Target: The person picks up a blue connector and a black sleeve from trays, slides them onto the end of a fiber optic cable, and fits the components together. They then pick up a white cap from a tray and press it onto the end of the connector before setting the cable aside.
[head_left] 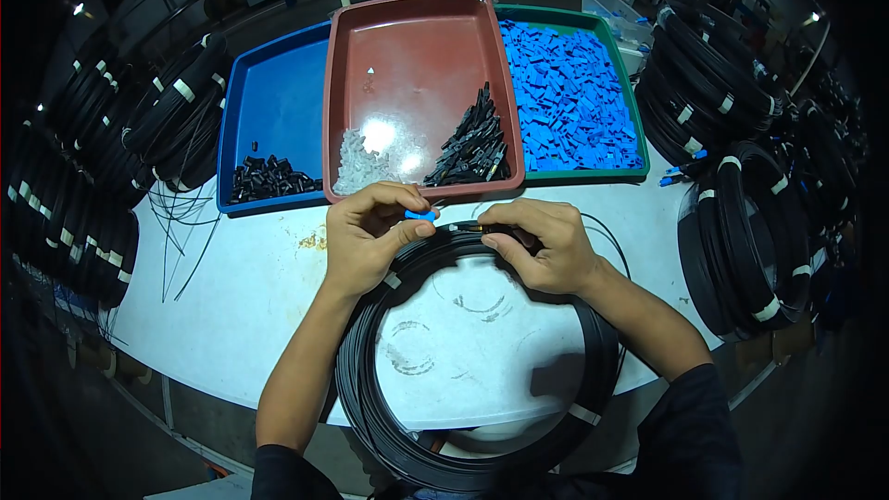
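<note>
Table [231,315] spanned mid-frame, coil [356,361] lower centre, red tray [421,56] upper centre; above the coil, right hand [551,245] pinched a black connector [470,228], left hand [370,236] had fingers clamped on a blue piece [419,216]

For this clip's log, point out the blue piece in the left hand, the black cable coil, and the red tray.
Blue piece [419,216]: head view, its exposed middle.
Black cable coil [356,361]: head view, left side of the ring.
Red tray [421,65]: head view, bare floor.
</note>
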A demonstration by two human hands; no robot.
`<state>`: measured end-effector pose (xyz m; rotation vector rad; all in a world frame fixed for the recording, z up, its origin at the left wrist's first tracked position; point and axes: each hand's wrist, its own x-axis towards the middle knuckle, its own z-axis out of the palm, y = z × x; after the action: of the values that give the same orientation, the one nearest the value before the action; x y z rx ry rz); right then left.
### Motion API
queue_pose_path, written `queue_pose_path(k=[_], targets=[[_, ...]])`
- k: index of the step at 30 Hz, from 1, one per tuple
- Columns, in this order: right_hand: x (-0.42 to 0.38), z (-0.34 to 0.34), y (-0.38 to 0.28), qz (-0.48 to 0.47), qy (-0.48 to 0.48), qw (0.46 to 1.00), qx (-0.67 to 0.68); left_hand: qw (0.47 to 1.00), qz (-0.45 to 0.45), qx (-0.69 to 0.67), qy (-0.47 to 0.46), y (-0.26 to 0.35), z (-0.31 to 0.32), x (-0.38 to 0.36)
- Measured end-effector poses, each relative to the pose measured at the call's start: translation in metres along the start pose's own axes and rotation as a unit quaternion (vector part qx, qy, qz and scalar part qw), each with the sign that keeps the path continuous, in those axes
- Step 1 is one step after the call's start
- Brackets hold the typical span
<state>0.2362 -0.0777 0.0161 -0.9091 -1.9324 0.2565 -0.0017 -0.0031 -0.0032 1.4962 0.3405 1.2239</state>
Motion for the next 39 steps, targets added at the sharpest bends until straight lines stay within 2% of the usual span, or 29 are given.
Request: queue_pose_path(k=[14,20,22,26,29,31,33,36,39], targets=[[0.0,0.003,0.008,-0.058,0.018,0.998,-0.031,0.994,-0.01,0.107,-0.023,0.007,0.007,-0.003],[0.0,0.002,0.008,-0.062,0.024,0.997,-0.046,0.975,0.035,0.211,-0.054,0.011,0.007,-0.002],[0.001,0.002,0.007,-0.06,0.025,0.997,-0.051,0.962,0.087,0.249,-0.065,0.011,0.008,-0.001],[0.001,0.003,0.009,-0.065,0.024,0.996,-0.05,0.964,0.076,0.247,-0.063,0.01,0.009,-0.002],[0.0,0.003,0.01,-0.065,0.017,0.996,-0.061,0.979,0.065,0.193,-0.03,0.011,0.014,-0.002],[0.0,0.002,0.009,-0.064,0.013,0.995,-0.071,0.963,0.107,0.243,-0.054,0.01,0.013,-0.002],[-0.002,0.002,0.006,-0.007,0.03,0.997,-0.074,0.963,0.109,0.242,-0.051,0.011,0.013,-0.003],[0.0,-0.001,0.004,-0.008,0.033,0.992,-0.121,0.962,0.112,0.242,-0.051,0.011,0.012,-0.003],[-0.001,-0.002,0.004,0.009,0.018,0.994,-0.104,0.962,0.113,0.242,-0.052,0.012,0.013,-0.003]])
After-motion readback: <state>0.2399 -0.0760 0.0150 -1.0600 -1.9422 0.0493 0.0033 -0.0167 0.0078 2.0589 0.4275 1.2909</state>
